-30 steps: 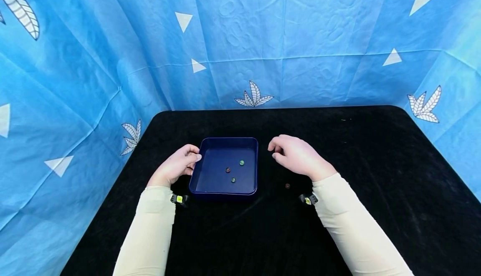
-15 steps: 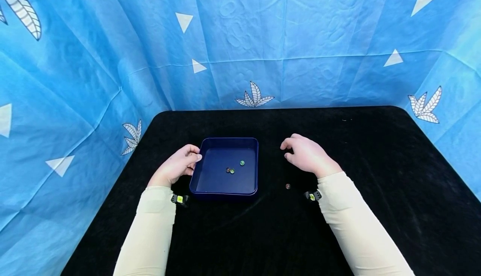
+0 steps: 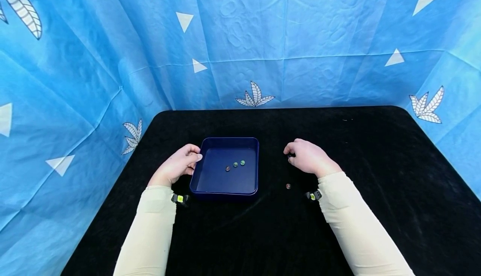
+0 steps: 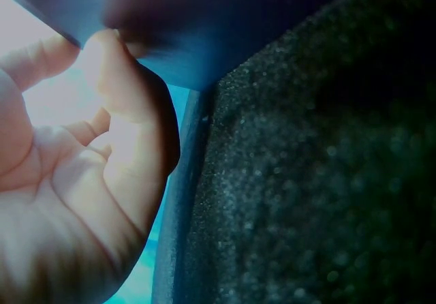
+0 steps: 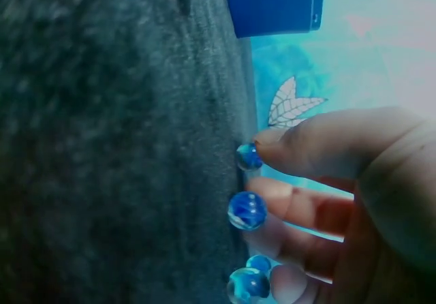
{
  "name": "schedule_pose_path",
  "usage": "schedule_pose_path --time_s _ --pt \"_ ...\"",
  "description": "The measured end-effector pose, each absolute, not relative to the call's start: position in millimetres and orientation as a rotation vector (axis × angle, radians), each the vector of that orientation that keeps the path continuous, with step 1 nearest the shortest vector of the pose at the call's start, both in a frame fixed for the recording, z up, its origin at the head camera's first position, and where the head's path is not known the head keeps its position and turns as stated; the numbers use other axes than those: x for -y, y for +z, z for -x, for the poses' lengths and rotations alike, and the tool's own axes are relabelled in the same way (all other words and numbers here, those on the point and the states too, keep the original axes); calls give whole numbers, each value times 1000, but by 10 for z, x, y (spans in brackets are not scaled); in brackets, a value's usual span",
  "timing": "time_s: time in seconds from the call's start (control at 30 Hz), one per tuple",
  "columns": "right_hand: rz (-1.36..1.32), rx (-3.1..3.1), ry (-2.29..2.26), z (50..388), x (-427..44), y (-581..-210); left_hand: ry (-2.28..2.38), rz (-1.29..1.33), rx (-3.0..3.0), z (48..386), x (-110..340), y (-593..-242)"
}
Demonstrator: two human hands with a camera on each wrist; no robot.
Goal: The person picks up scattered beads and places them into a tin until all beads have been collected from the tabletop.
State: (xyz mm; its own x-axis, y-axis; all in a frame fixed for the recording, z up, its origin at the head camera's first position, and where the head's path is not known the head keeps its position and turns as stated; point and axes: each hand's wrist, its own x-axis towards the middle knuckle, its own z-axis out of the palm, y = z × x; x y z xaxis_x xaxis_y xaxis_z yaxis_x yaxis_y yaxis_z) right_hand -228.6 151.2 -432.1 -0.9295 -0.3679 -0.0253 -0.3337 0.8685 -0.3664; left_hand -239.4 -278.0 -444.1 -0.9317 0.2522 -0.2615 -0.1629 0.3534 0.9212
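By the left hand (image 3: 179, 163), the dark-blue tray (image 3: 221, 186) is pinched at its left edge; a brown marble (image 3: 227, 168) and two green marbles (image 3: 235, 165) are enclosed by its walls. Rightward, a loose marble (image 3: 288, 186) is seen on the black-covered desk (image 3: 240, 238). Blue marbles (image 5: 247, 210) are crowded by the right hand (image 3: 309, 156), thumb and fingers close-set; whether any is held cannot be told.

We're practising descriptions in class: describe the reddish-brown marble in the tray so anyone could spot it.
On the black table, find the dark blue tray gripped by the person's left hand. Inside, nearest that hand, lies the reddish-brown marble. Its colour sets it apart from the two green marbles there.
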Motion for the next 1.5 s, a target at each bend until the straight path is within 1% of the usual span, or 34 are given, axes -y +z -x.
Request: schedule_pose_path --time_s 0.7,1.23,1.37,1.5 --pt "628 -2971 -511 2313 -1510 -4359 1601 -72 -2262 2384 2764 -4416" --pt "602 -2937 -544 2278 -1480 -4306 1621 -84 -2234 2398 2777 -4473" --pt "608 -2949 -556 2287 -1470 -4298 1622 -75 -2219 2404 2766 -4442" --pt "610 -2955 -572 2290 -1456 -4289 1613 -74 -2211 2333 2712 -4298"
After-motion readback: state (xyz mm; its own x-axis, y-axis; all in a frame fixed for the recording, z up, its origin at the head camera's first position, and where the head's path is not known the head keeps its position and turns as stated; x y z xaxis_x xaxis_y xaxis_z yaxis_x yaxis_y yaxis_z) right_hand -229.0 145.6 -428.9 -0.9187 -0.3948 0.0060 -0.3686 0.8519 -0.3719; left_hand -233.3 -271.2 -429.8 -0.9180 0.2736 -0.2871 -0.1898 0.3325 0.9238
